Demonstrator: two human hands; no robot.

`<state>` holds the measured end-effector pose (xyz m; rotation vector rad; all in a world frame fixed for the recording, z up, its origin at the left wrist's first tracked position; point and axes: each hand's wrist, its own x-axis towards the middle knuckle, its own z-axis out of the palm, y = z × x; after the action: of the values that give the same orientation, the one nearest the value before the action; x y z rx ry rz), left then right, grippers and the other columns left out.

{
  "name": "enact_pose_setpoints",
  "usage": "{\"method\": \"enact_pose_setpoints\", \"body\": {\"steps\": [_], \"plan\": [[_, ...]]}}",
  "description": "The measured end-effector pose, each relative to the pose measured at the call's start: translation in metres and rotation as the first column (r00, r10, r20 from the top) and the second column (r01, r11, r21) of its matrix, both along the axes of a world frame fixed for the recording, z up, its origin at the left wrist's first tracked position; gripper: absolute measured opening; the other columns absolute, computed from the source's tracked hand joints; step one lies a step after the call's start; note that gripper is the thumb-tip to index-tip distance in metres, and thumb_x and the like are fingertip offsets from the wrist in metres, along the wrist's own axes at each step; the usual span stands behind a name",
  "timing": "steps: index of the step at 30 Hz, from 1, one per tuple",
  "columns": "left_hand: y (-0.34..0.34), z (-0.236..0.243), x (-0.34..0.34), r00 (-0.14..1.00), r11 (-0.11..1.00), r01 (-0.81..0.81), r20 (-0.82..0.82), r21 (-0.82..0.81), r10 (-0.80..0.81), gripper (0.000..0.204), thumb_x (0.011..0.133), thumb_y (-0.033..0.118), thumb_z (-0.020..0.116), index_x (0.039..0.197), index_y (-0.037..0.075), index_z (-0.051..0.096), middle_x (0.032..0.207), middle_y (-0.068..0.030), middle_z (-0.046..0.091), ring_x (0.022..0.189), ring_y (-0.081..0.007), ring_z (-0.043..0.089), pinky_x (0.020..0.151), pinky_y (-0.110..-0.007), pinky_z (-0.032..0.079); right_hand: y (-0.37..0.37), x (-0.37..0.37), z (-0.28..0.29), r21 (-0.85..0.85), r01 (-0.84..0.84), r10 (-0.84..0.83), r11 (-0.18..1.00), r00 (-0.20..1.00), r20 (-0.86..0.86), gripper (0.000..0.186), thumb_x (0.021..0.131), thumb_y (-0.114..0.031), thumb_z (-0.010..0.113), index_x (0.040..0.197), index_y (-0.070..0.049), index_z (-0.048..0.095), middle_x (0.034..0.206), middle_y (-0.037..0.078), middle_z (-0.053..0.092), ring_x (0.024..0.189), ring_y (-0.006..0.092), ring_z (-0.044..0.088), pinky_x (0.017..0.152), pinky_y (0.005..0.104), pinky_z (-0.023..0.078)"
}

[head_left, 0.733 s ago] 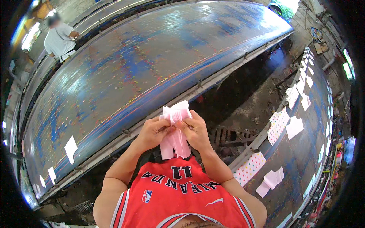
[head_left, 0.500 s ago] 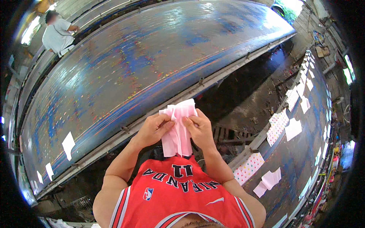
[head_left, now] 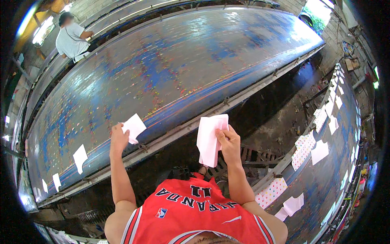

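My left hand (head_left: 118, 140) pinched one white cloth piece (head_left: 133, 127), fingers closed on its lower edge, held over the near rim of the long printing worktop (head_left: 170, 77) and not yet laid flat. My right hand (head_left: 228, 142) gripped the stack of white cloth pieces (head_left: 209, 139), thumb on top and fingers wrapped behind, held upright in front of my chest, above the dark floor gap (head_left: 268, 118) between the two tables.

Progress, as I judged it: a few pieces (head_left: 80, 156) already lay along the left stretch of the near edge, and most of that edge to the right was bare, so plenty was left. The stack looked thick.

The second worktop (head_left: 325, 179) on my right carried white and dotted pieces (head_left: 302, 146) in a row. Another person (head_left: 72, 38) stood at the far side, well apart. A metal rail (head_left: 183, 132) ran along the worktop edge just under the single piece; nothing else blocked the spot.
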<state>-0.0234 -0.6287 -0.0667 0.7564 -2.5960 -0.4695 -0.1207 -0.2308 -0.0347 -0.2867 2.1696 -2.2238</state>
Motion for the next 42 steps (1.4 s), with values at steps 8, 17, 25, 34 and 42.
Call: {"method": "enact_pose_setpoints", "body": {"steps": [8,17,25,34,42], "plan": [[0.163,0.059,-0.063,0.773,0.664,0.61,-0.141,0.433,-0.618,0.021,0.087,0.02,0.072,0.092,0.0,0.066,0.087,-0.0155,0.07,0.078,-0.0298,0.067,0.074,-0.037,0.052,0.012,-0.017,-0.003,-0.009,-0.058,0.057,0.998,0.997,-0.048,0.03,0.093,-0.021,0.07,0.08,0.006,0.067,0.083,0.003,0.05,0.075,0.0137,0.049,0.063,0.0294,0.038],[0.292,0.075,-0.098,0.74,0.614,0.663,-0.256,0.428,-0.622,0.027,0.077,0.013,0.082,0.085,-0.002,0.061,0.08,-0.0143,0.066,0.07,-0.024,0.063,0.066,-0.035,0.051,0.058,-0.027,0.0,0.066,-0.036,0.045,0.997,0.989,-0.144,0.029,0.092,-0.018,0.07,0.075,0.004,0.064,0.078,0.006,0.043,0.071,0.0166,0.046,0.056,0.032,0.035],[0.313,0.057,-0.115,0.739,0.521,0.643,-0.273,0.561,-0.616,0.016,0.08,0.005,0.078,0.085,-0.003,0.065,0.077,-0.0111,0.069,0.071,-0.0144,0.062,0.067,-0.031,0.051,0.09,-0.041,0.001,0.146,-0.055,0.087,0.988,0.972,-0.22,0.016,0.09,-0.01,0.068,0.084,0.005,0.068,0.082,0.008,0.044,0.073,0.0186,0.048,0.059,0.0329,0.038],[0.327,0.054,-0.151,0.681,0.265,0.667,-0.426,0.696,-0.595,0.018,0.087,-0.003,0.066,0.103,0.001,0.057,0.082,-0.0032,0.063,0.076,-0.0103,0.06,0.07,-0.028,0.05,0.115,-0.056,0.001,0.003,0.021,-0.02,1.0,0.997,-0.075,0.017,0.09,-0.01,0.068,0.086,0.006,0.067,0.085,0.008,0.046,0.076,0.0177,0.049,0.063,0.0315,0.039],[0.327,0.044,-0.185,0.393,0.207,0.902,-0.524,0.379,-0.755,0.031,0.091,-0.007,0.051,0.12,0.003,0.047,0.087,-0.007,0.062,0.078,-0.0137,0.06,0.074,-0.029,0.051,0.119,-0.087,0.008,0.016,0.038,-0.036,0.999,0.993,-0.11,0.018,0.091,-0.008,0.068,0.081,0.005,0.062,0.088,0.002,0.046,0.078,0.0108,0.046,0.066,0.0258,0.035]]}}
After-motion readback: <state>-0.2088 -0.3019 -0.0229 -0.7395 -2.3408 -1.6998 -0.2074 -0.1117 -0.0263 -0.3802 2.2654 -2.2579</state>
